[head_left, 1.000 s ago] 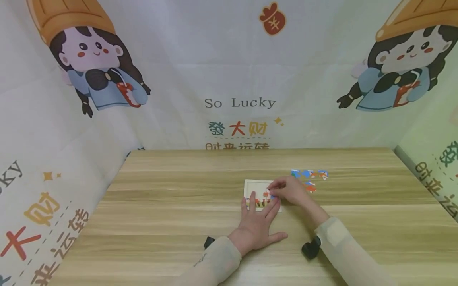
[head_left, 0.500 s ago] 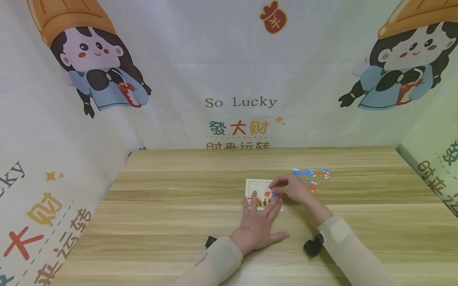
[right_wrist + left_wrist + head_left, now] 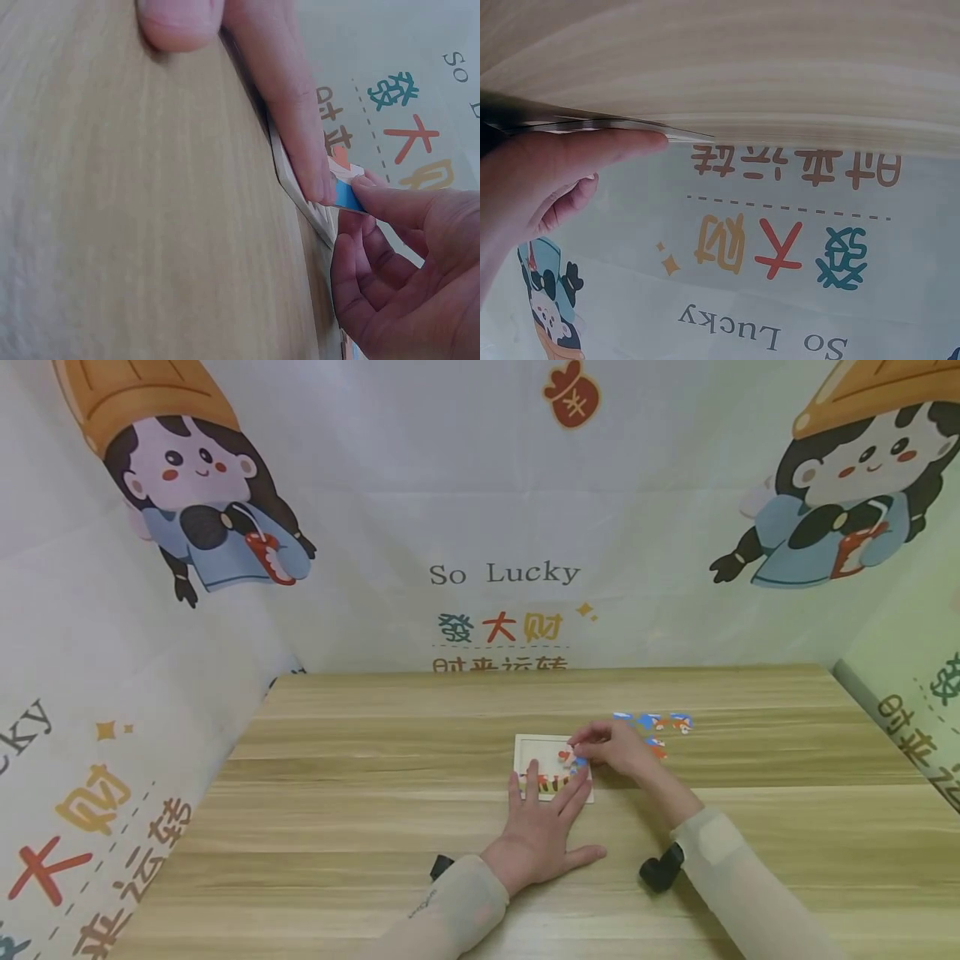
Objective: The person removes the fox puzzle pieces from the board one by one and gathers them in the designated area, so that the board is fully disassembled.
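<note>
A pale puzzle tray [image 3: 543, 748] lies on the table, with a strip of picture pieces [image 3: 551, 783] along its near side. My left hand [image 3: 534, 839] rests on it with fingers spread, the fingertips reaching over those pieces and its near edge. At the tray's right side, my right hand [image 3: 617, 749] pinches a blue, white and orange puzzle piece [image 3: 346, 187] between thumb and fingers. In the right wrist view this piece stands tilted above the tray, right beside a left fingertip. The left wrist view shows the left fingers [image 3: 622, 144] straight along the thin tray edge.
Several loose blue and orange puzzle pieces [image 3: 660, 723] lie behind and right of the right hand, and another orange piece [image 3: 656, 747] shows close to its knuckles. The wooden table [image 3: 337, 827] ends at a printed cloth backdrop [image 3: 360, 527].
My right hand has shifted slightly back and to the right, and the pinched piece has changed its angle over the tray. The left hand keeps its place on the tray.
</note>
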A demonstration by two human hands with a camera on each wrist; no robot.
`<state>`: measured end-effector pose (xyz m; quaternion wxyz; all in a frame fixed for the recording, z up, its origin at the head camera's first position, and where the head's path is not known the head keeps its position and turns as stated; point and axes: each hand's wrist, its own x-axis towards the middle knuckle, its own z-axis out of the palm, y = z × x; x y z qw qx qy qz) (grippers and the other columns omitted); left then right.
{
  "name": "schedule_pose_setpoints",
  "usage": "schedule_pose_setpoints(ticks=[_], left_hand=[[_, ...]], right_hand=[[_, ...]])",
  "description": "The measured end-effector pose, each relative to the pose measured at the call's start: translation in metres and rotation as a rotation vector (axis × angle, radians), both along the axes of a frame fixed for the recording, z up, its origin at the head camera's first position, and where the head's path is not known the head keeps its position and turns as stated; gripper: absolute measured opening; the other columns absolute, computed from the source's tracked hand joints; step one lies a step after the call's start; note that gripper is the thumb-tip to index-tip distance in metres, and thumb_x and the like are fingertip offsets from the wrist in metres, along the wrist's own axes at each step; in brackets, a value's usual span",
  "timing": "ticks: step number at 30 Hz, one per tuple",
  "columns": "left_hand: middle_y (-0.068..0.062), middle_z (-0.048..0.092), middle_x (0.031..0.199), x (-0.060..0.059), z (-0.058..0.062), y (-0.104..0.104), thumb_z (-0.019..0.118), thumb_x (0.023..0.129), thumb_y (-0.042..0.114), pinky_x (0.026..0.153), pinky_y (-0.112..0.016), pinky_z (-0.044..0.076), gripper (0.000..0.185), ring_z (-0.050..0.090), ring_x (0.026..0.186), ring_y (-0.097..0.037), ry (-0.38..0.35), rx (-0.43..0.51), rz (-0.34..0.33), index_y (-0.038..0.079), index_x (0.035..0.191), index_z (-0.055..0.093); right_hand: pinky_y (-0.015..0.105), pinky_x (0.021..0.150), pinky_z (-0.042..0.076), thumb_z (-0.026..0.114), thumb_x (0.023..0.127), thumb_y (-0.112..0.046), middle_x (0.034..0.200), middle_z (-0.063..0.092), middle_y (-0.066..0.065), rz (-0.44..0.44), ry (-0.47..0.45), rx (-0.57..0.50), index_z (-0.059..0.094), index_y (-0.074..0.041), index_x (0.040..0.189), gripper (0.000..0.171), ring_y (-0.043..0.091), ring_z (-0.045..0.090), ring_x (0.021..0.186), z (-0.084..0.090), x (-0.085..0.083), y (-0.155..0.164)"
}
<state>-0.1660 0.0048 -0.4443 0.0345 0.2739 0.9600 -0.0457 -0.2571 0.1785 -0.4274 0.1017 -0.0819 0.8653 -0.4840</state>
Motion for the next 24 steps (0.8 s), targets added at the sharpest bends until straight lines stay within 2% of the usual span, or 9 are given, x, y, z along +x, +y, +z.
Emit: schedule_pose_setpoints(ticks=[5,9,18,24], left_hand=[[0.019,0.009,0.168,0.0,0.002,0.0,0.035,0.091,0.078,0.118,-0.066,0.021,0.085,0.016,0.152,-0.047,-0.008,-0.006,0.003,0.032,0.16,0.018],[0.019,0.008,0.168,0.0,0.002,0.001,0.033,0.092,0.078,0.118,-0.066,0.02,0.084,0.015,0.152,-0.047,-0.014,-0.012,0.004,0.032,0.16,0.017],[0.018,0.009,0.168,-0.001,-0.003,0.001,0.033,0.092,0.079,0.118,-0.067,0.021,0.085,0.017,0.151,-0.049,0.001,-0.007,-0.004,0.031,0.161,0.017],[0.018,0.01,0.168,-0.001,-0.003,0.0,0.034,0.092,0.078,0.117,-0.067,0.022,0.086,0.018,0.151,-0.049,0.016,0.006,-0.006,0.03,0.161,0.017]], right_hand=[[0.026,0.077,0.054,0.068,0.093,-0.012,0.101,0.071,0.012,-0.015,0.008,0.015,0.072,0.0,0.109,0.02,0.016,0.064,0.088,0.006,0.0,0.003],[0.027,0.08,0.057,0.068,0.094,-0.01,0.103,0.07,0.013,-0.031,-0.013,-0.013,0.071,0.001,0.11,0.02,0.017,0.064,0.09,0.009,0.0,0.005],[0.024,0.076,0.059,0.065,0.095,-0.006,0.107,0.07,0.017,-0.049,-0.04,-0.103,0.066,0.009,0.117,0.027,0.007,0.065,0.082,0.011,0.0,0.018],[0.023,0.074,0.059,0.065,0.095,-0.008,0.108,0.071,0.017,-0.068,-0.003,-0.078,0.066,0.009,0.118,0.028,0.004,0.063,0.081,0.015,0.002,0.037]])
